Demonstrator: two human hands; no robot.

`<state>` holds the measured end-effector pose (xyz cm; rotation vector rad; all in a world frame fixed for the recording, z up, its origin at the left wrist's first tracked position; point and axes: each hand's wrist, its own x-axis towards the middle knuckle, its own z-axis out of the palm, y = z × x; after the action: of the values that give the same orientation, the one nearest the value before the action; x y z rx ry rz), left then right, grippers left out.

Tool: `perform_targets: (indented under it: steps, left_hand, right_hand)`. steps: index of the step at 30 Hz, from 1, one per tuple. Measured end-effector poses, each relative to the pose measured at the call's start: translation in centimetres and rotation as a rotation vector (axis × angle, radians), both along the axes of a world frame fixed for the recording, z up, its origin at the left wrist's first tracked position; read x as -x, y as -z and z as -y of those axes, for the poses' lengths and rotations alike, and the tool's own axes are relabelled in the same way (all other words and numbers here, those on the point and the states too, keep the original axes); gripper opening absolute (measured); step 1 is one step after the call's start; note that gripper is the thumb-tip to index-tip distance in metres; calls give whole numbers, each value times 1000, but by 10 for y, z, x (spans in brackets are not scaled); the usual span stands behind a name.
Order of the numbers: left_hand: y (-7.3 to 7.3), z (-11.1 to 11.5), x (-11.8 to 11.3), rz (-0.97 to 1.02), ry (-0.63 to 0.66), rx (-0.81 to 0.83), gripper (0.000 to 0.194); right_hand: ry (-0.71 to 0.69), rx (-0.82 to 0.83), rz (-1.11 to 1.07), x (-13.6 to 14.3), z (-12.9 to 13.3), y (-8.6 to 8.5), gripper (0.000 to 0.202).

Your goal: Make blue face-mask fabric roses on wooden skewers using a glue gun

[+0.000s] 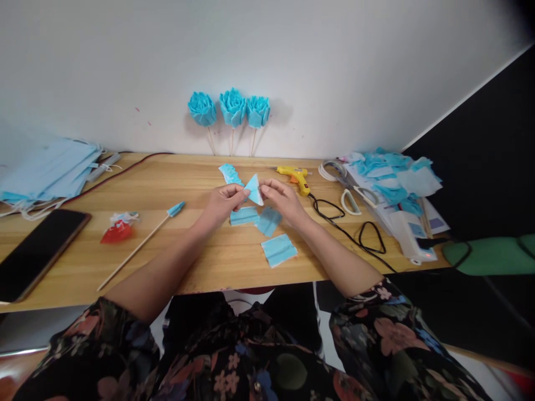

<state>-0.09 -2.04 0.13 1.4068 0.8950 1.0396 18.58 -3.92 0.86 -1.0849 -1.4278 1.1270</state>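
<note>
A light blue piece of mask fabric (254,190), folded to a triangle with its point up, is held above the table. My left hand (227,201) pinches its left side between thumb and finger. My right hand (282,200) grips its right edge the same way. Below lie several flat blue fabric squares: one square (280,250) nearest me, another (268,221) under my right hand, and a third (244,216) by my left fingers. Behind my hands is a row of folded blue pieces (230,173). A wooden stick (136,250) with a rolled blue tip lies left of my left arm.
Three blue fabric flowers (233,107) on sticks lean on the wall. A yellow glue gun (295,177), its black cord, scissors (353,192) and blue scraps (393,175) lie right. Left are stacked masks (50,167), a phone (42,250) and a red plastic packet (118,229).
</note>
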Motion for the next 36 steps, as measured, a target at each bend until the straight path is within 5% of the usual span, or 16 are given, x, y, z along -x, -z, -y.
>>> perform_targets:
  steps: [25, 36]
  left_hand:
    - [-1, 0, 0, -36, 20, 14, 26]
    - [-5, 5, -1, 15, -22, 1, 26]
  right_hand:
    - [15, -72, 147, -4, -1, 4, 30]
    - [20, 36, -34, -5, -7, 10, 46]
